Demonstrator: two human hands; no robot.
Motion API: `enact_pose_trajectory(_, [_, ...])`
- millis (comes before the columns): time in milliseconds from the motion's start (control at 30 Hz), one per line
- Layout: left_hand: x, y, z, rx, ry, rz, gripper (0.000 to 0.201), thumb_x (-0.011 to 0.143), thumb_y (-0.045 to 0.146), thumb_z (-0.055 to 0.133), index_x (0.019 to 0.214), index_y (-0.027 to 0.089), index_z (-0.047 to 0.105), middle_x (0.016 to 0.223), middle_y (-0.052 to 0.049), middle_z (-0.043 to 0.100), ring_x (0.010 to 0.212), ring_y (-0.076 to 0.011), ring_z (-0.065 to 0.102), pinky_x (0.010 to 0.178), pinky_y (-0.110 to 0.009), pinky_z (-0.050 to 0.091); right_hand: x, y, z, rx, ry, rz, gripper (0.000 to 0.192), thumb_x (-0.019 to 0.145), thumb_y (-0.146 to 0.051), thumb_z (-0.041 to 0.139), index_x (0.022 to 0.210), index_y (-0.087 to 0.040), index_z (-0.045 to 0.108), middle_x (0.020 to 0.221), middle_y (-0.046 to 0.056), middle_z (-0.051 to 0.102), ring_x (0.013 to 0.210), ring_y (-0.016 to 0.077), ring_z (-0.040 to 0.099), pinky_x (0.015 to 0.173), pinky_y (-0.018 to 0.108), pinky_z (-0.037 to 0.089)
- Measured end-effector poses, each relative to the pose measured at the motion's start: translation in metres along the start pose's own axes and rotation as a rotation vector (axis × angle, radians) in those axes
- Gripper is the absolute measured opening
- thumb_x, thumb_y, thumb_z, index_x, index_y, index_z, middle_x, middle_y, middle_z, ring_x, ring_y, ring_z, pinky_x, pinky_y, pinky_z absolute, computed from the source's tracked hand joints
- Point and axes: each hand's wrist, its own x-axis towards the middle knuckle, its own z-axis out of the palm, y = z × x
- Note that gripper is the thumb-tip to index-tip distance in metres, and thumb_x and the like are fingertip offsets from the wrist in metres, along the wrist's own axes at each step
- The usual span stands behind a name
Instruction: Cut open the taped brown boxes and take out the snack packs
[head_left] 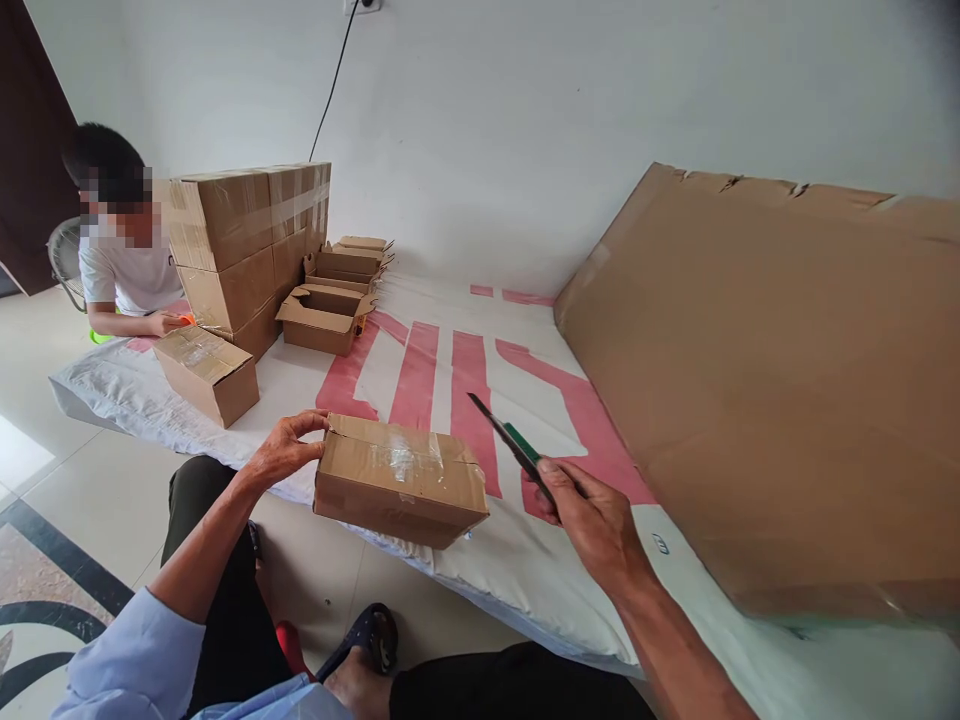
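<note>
A white sheet with red markings (450, 370) covers the floor area and carries all items. At 3 o'clock a large flat cardboard panel (765, 400) lies on it, reaching toward the wall. At 10 o'clock stands a stack of taped cartons (247, 250); just behind it, toward 11 o'clock, sit several open empty boxes (330, 310). A single sealed carton (208, 372) lies in front of the stack. A co-worker in a white shirt (124, 270) sits beyond the stack at 9 o'clock, one hand on the sheet.

Centre of view: a small taped box (401, 480) is held over the near edge of the sheet. The left hand (285, 450) grips its left end, fingers closed over the top corner. The right hand (592, 515), at 4 o'clock of the box and apart from it, is closed around a green-handled cutter (510, 445), blade pointing toward 10 o'clock.
</note>
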Motion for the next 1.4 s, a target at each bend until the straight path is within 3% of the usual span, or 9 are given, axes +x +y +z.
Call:
enact_pose_trajectory(67, [0.001, 0.001, 0.001, 0.001, -0.022, 0.018, 0.024, 0.075, 0.033, 0.089, 0.095, 0.021, 0.086, 0.140, -0.008, 0.075, 0.136, -0.0341, 0.063, 0.118, -0.044, 0.045, -0.004, -0.033, 0.006, 0.057, -0.122, -0.053, 0.058, 0.083, -0.075, 0.069, 0.102, -0.020, 0.077, 0.065, -0.001, 0.058, 0.059, 0.0176, 0.049, 0.053, 0.032, 0.042])
enact_pose_trajectory(167, [0.000, 0.004, 0.004, 0.003, -0.068, 0.051, 0.022, 0.079, 0.034, 0.084, 0.098, 0.024, 0.088, 0.138, -0.006, 0.075, 0.138, -0.0336, 0.060, 0.122, -0.044, 0.041, -0.008, -0.071, 0.015, -0.012, -0.299, -0.145, 0.055, 0.081, -0.071, 0.076, 0.103, -0.021, 0.080, 0.080, 0.004, 0.071, 0.071, 0.0197, 0.058, 0.059, 0.031, 0.048])
enact_pose_trajectory(333, [-0.003, 0.007, 0.005, 0.021, -0.103, 0.066, 0.030, 0.083, 0.034, 0.080, 0.110, 0.028, 0.089, 0.139, -0.006, 0.074, 0.139, -0.0337, 0.059, 0.125, -0.045, 0.039, -0.006, -0.107, 0.026, -0.128, -0.501, -0.221, 0.055, 0.085, -0.074, 0.071, 0.097, -0.021, 0.084, 0.091, 0.007, 0.079, 0.086, 0.0254, 0.065, 0.071, 0.035, 0.052])
enact_pose_trajectory(467, [-0.002, 0.004, 0.003, 0.032, -0.114, 0.077, 0.029, 0.083, 0.032, 0.080, 0.111, 0.028, 0.089, 0.138, -0.007, 0.074, 0.139, -0.0343, 0.060, 0.126, -0.046, 0.038, -0.002, -0.120, 0.029, -0.198, -0.542, -0.258, 0.049, 0.088, -0.069, 0.068, 0.088, -0.022, 0.082, 0.088, 0.005, 0.078, 0.081, 0.0235, 0.063, 0.073, 0.034, 0.050])
enact_pose_trajectory(633, [0.000, -0.001, 0.001, 0.044, -0.103, 0.068, 0.030, 0.083, 0.032, 0.082, 0.111, 0.026, 0.088, 0.138, -0.008, 0.073, 0.139, -0.0343, 0.060, 0.125, -0.045, 0.038, 0.000, -0.130, 0.030, -0.240, -0.585, -0.263, 0.048, 0.089, -0.066, 0.064, 0.089, -0.021, 0.081, 0.084, 0.004, 0.074, 0.068, 0.0184, 0.055, 0.063, 0.032, 0.045])
enact_pose_trajectory(900, [0.001, 0.005, 0.001, 0.077, -0.141, 0.089, 0.029, 0.086, 0.038, 0.082, 0.112, 0.027, 0.088, 0.141, -0.007, 0.072, 0.141, -0.0348, 0.059, 0.124, -0.044, 0.039, 0.005, -0.140, 0.030, -0.335, -0.611, -0.328, 0.042, 0.091, -0.059, 0.061, 0.081, -0.022, 0.078, 0.075, 0.001, 0.067, 0.066, 0.0169, 0.054, 0.062, 0.031, 0.042])
enact_pose_trajectory(1233, [0.005, 0.003, -0.005, 0.131, -0.174, 0.076, 0.039, 0.084, 0.030, 0.081, 0.122, 0.025, 0.084, 0.148, -0.008, 0.069, 0.141, -0.0352, 0.058, 0.118, -0.043, 0.046, 0.008, -0.179, 0.034, -0.679, -0.657, -0.382, 0.032, 0.093, -0.040, 0.051, 0.079, -0.022, 0.074, 0.070, 0.001, 0.063, 0.064, 0.0157, 0.049, 0.061, 0.032, 0.033])
enact_pose_trajectory(1400, [0.004, 0.005, -0.005, 0.099, -0.183, 0.039, 0.043, 0.080, 0.023, 0.078, 0.123, 0.024, 0.084, 0.147, -0.008, 0.069, 0.144, -0.0362, 0.057, 0.118, -0.044, 0.048, 0.011, -0.183, 0.028, -0.769, -0.681, -0.336, 0.030, 0.094, -0.040, 0.052, 0.077, -0.024, 0.070, 0.065, -0.001, 0.056, 0.062, 0.0152, 0.045, 0.061, 0.032, 0.031])
